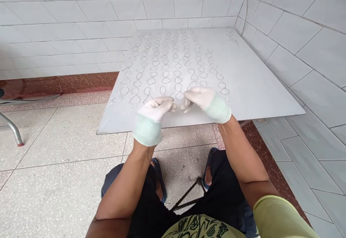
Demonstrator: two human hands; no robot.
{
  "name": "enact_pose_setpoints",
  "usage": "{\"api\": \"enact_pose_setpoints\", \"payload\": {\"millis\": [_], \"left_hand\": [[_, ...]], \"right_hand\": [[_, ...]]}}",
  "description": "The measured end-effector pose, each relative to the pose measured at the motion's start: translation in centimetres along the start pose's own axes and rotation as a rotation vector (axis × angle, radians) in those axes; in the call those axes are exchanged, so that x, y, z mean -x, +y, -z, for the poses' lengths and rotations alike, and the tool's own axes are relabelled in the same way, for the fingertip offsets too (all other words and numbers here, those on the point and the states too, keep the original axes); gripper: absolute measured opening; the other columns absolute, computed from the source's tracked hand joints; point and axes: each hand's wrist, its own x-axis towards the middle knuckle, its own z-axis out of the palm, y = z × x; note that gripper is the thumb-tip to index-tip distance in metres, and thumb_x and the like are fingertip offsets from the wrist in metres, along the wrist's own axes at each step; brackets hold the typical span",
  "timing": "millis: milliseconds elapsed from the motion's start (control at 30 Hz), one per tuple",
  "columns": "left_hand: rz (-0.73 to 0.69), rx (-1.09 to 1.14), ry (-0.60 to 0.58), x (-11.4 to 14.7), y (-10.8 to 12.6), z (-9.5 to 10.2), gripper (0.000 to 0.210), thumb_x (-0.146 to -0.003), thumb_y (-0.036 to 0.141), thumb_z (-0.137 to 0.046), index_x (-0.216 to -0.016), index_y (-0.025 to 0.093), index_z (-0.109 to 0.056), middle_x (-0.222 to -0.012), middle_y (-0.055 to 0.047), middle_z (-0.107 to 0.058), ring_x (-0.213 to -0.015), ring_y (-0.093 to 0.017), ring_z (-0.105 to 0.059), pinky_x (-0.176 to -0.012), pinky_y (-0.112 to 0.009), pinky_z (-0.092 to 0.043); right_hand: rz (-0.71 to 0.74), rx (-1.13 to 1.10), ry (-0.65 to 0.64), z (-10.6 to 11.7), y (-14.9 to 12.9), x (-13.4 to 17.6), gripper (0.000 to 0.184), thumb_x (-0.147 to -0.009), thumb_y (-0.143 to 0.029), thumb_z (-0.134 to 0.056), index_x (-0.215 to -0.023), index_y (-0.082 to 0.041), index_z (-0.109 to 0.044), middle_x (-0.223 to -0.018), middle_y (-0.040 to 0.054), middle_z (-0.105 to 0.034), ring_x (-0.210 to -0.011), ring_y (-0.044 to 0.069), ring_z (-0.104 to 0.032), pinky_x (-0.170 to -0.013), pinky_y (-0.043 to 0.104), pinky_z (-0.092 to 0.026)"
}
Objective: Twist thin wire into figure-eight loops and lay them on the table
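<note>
My left hand [155, 117], in a white glove with a pale green cuff, is closed in a pinch over the front edge of a white board [256, 86]. Close on its right, my right hand [205, 103] wears a matching glove, its fingers also pinched together and bent downward. Whatever lies between the fingertips is too thin to make out. Beyond and around both hands, several rows of thin dark loops [165, 76], twisted into figure-eights like fine wire or cord, lie flat on the board. Some of the nearest loops are partly hidden by the gloves.
A small tangle of thin strands [231, 36] lies at the board's far right corner. Tiled walls [162, 9] border the back and right. A metal chair leg [12, 128] stands on the floor at left. Beneath the board's front edge is a dark metal support [187, 194] between my feet.
</note>
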Motion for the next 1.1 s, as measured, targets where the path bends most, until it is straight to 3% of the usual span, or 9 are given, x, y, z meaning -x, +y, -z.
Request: {"api": "enact_pose_setpoints", "payload": {"millis": [100,200,300,533,733,933,1100], "left_hand": [[0.125,0.192,-0.336,-1.3,-1.0,0.6,0.025,-0.073,0.037,-0.098,-0.079,0.02,-0.081,-0.075,-0.002,-0.073,-0.076,-0.018,-0.067,-0.088,-0.037,-0.057],[0.221,0.228,-0.505,-1.8,-1.3,0.8,0.025,-0.072,0.037,-0.099,-0.078,0.021,-0.081,-0.082,-0.005,-0.075,-0.085,-0.022,-0.071,-0.098,-0.043,-0.058],[0.242,0.182,-0.53,-1.8,-1.2,0.7,0.025,-0.078,0.042,-0.094,-0.077,0.021,-0.081,-0.08,-0.007,-0.074,-0.087,-0.026,-0.073,-0.103,-0.049,-0.059],[0.204,0.178,-0.572,-1.5,-1.1,-0.3,0.05,-0.072,0.059,-0.099,-0.059,0.022,-0.067,-0.061,-0.001,-0.053,-0.061,-0.016,-0.052,-0.081,-0.043,-0.061],[0.222,0.125,-0.621,-1.0,-0.7,-0.5,0.069,-0.065,0.077,-0.098,-0.047,0.026,-0.054,-0.047,0.003,-0.032,-0.051,-0.016,-0.041,-0.069,-0.044,-0.056],[0.248,0.186,-0.642,-1.7,-2.4,0.4,0.049,-0.074,0.065,-0.095,-0.064,0.026,-0.068,-0.05,0.002,-0.045,-0.055,-0.022,-0.059,-0.069,-0.045,-0.055],[0.221,0.287,-0.566,-2.5,-2.7,1.1,0.028,-0.082,0.046,-0.093,-0.078,0.025,-0.076,-0.057,0.003,-0.06,-0.058,-0.019,-0.065,-0.083,-0.046,-0.063]], "right_hand": [[0.011,0.048,-0.041,0.8,0.0,0.2,0.041,-0.105,-0.046,-0.075,-0.071,-0.022,-0.07,-0.08,0.0018,-0.079,-0.079,0.017,-0.075,-0.087,0.033,-0.062],[0.015,0.087,-0.106,1.3,-0.4,0.6,0.043,-0.104,-0.046,-0.077,-0.069,-0.023,-0.066,-0.074,0.0,-0.075,-0.075,0.016,-0.07,-0.083,0.032,-0.06],[0.039,0.126,-0.119,1.7,-0.9,1.1,0.046,-0.104,-0.048,-0.078,-0.067,-0.024,-0.063,-0.071,-0.0007,-0.072,-0.073,0.017,-0.069,-0.08,0.033,-0.059],[0.029,0.268,-0.051,2.3,-1.1,1.2,0.058,-0.109,-0.059,-0.072,-0.064,-0.026,-0.058,-0.06,-0.0017,-0.063,-0.064,0.017,-0.062,-0.079,0.036,-0.053],[-0.042,0.167,0.01,1.6,-1.3,1.3,0.061,-0.107,-0.07,-0.071,-0.068,-0.025,-0.057,-0.051,-0.0036,-0.056,-0.05,0.015,-0.054,-0.062,0.033,-0.045],[-0.024,0.05,0.125,1.4,-1.1,0.7,0.062,-0.103,-0.076,-0.073,-0.071,-0.025,-0.057,-0.057,-0.0039,-0.056,-0.049,0.014,-0.055,-0.055,0.032,-0.046],[-0.12,0.224,0.261,1.7,-1.3,0.7,0.065,-0.105,-0.082,-0.063,-0.077,-0.024,-0.064,-0.065,0.002,-0.064,-0.062,0.02,-0.065,-0.066,0.035,-0.054]]}}
